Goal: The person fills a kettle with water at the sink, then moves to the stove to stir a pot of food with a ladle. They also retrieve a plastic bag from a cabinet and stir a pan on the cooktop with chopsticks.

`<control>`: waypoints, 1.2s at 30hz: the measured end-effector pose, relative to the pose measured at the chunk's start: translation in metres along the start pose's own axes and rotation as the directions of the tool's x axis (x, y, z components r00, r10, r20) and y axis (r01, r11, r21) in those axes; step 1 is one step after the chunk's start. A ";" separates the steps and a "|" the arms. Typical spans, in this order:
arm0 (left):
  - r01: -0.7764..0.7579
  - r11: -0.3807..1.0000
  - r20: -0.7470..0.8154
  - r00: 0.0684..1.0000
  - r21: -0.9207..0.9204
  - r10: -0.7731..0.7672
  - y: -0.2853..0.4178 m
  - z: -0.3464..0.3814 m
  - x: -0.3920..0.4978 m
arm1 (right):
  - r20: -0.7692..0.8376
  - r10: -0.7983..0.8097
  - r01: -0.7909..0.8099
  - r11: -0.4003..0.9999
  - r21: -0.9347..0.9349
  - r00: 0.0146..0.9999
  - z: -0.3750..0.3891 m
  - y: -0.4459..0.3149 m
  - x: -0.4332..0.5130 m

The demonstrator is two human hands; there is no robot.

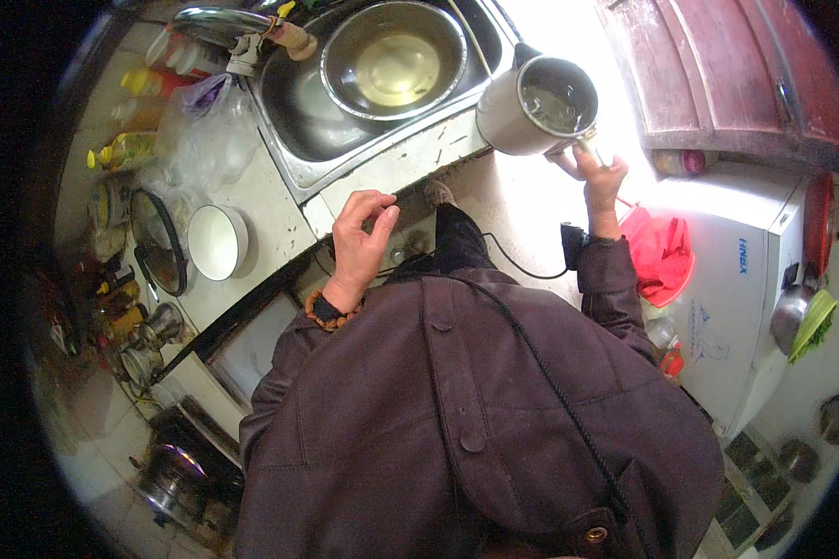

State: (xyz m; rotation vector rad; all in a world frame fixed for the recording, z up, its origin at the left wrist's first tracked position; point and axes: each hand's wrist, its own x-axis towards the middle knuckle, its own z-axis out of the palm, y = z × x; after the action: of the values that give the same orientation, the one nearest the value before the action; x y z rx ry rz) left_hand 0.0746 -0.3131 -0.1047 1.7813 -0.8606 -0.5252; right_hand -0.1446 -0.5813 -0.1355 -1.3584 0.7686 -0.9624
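With fingers curled around its handle, my right hand (601, 176) holds a metal pitcher (505, 112), its opening turned towards me and shiny liquid visible inside. It is held up near the right corner of the sink (280, 126). A round steel basin (342, 91) sits in that sink, and it contains yellowish, clear-looking liquid. My left hand (365, 234) is raised in front of the counter edge, fingers loosely bent and apart from the thumb, with nothing in it. A beaded bracelet circles the left wrist.
A faucet (241, 35) stands at the sink's left. On the counter are a plastic bag (206, 133), a white bowl (217, 242), a dark-rimmed lid (164, 262) and several bottles. At right are a white appliance (734, 279) and a red plastic bag (661, 255). A cable (531, 274) hangs near my legs.
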 end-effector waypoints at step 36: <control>0.153 0.984 -0.139 0.977 -0.090 -0.164 -0.037 -0.044 -0.027 | -0.208 0.330 -0.287 0.934 0.211 0.921 -0.022 0.162 -0.019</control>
State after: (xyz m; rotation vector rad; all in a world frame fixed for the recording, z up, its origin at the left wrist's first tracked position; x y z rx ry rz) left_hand 0.0988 -0.2581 -0.1241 1.8007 -0.5926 -0.5175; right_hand -0.1540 -0.5800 -0.2998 -0.9398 1.0230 -0.9255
